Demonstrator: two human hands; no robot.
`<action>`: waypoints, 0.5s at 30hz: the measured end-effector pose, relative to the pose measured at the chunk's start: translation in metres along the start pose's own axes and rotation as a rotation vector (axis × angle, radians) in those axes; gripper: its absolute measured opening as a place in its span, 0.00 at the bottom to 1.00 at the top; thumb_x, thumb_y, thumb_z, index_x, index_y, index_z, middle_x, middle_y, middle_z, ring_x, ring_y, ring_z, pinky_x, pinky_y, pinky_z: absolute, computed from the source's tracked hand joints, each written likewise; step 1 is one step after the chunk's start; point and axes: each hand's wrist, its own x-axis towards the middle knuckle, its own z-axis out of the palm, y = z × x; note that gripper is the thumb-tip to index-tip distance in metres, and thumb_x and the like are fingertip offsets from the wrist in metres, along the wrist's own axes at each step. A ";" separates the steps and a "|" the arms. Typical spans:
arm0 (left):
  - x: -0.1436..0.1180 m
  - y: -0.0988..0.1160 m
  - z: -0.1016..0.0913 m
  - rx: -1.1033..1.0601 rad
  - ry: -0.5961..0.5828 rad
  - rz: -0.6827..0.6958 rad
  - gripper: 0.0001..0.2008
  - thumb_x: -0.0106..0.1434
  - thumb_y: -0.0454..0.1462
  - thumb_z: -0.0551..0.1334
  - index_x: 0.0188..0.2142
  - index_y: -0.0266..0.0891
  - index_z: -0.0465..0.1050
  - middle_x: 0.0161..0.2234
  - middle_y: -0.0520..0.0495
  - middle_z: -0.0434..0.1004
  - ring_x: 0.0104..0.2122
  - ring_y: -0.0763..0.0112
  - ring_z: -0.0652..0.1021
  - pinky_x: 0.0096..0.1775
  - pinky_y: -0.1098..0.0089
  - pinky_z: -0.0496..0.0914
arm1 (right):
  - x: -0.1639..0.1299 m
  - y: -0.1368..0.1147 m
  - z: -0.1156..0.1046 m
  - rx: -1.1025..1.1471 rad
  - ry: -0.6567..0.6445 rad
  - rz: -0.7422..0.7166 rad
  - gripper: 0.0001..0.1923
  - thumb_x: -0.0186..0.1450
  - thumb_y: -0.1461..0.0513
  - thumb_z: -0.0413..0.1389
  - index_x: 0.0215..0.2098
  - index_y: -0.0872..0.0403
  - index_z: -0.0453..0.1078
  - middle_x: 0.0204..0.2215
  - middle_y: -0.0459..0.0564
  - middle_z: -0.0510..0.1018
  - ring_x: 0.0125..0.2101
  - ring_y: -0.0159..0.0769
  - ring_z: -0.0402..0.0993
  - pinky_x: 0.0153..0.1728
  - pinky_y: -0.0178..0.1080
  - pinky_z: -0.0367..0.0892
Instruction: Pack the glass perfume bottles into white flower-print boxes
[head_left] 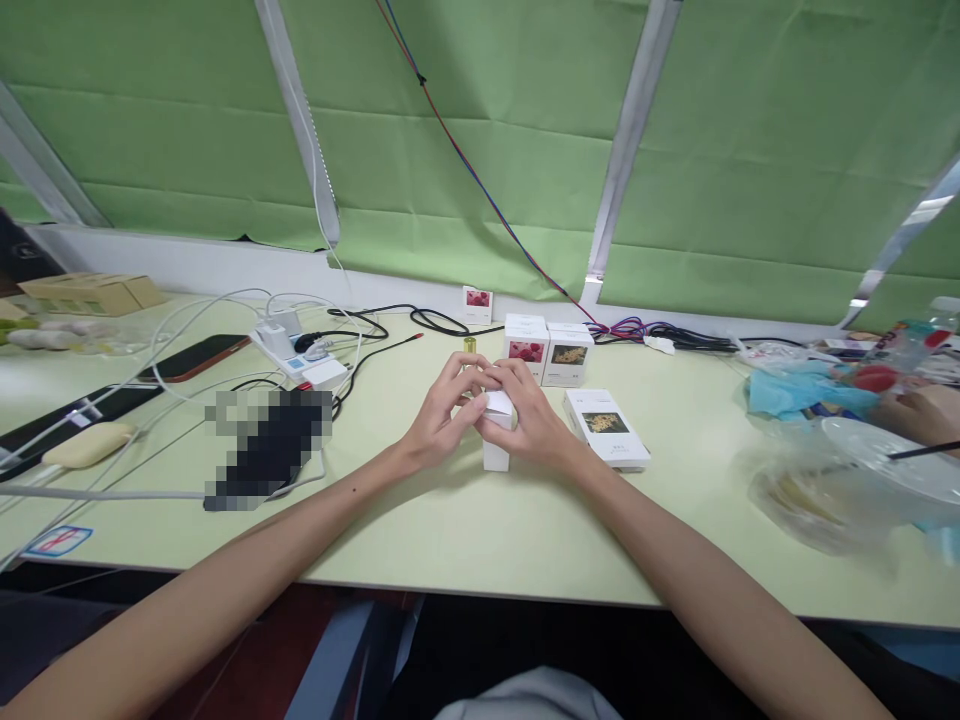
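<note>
Between my two hands a small white carton [496, 456] stands upright on the pale table, its top partly covered by fingers. My left hand [448, 408] curls round its left side, the thumb at the top edge. Against the right side and top presses my right hand [531, 415], its fingertips meeting those of the left. Just behind the left fingers shows the gold top of a small bottle [469, 347], its lower part hidden. Two white boxes with pictures, one of red flowers [525, 345] and one of yellow flowers [568, 355], stand behind my right hand.
A flat white box [606, 430] lies right of my hands, and a small picture card [478, 304] leans at the wall. Left are a power strip [300, 358], cables and phones [199, 357]. A lidded plastic cup [885, 460] and bags are at right.
</note>
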 end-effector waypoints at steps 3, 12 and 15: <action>-0.001 -0.002 0.000 0.020 -0.004 -0.023 0.12 0.71 0.44 0.56 0.44 0.40 0.73 0.51 0.40 0.65 0.49 0.61 0.73 0.36 0.69 0.74 | 0.000 0.001 0.000 -0.003 0.002 -0.008 0.23 0.65 0.59 0.59 0.57 0.49 0.61 0.51 0.56 0.65 0.54 0.46 0.65 0.56 0.53 0.67; -0.001 -0.005 0.001 0.046 0.005 -0.001 0.13 0.70 0.45 0.57 0.44 0.40 0.74 0.51 0.39 0.65 0.43 0.65 0.75 0.35 0.68 0.77 | 0.001 0.000 -0.001 -0.011 -0.002 -0.015 0.23 0.64 0.61 0.58 0.56 0.51 0.62 0.49 0.55 0.66 0.54 0.46 0.65 0.55 0.52 0.68; -0.001 -0.005 0.001 0.041 0.007 -0.003 0.12 0.70 0.44 0.58 0.44 0.40 0.75 0.51 0.39 0.65 0.43 0.65 0.75 0.35 0.68 0.77 | 0.001 0.000 -0.001 -0.013 0.003 -0.008 0.23 0.64 0.61 0.58 0.57 0.51 0.62 0.49 0.55 0.66 0.53 0.45 0.66 0.54 0.52 0.68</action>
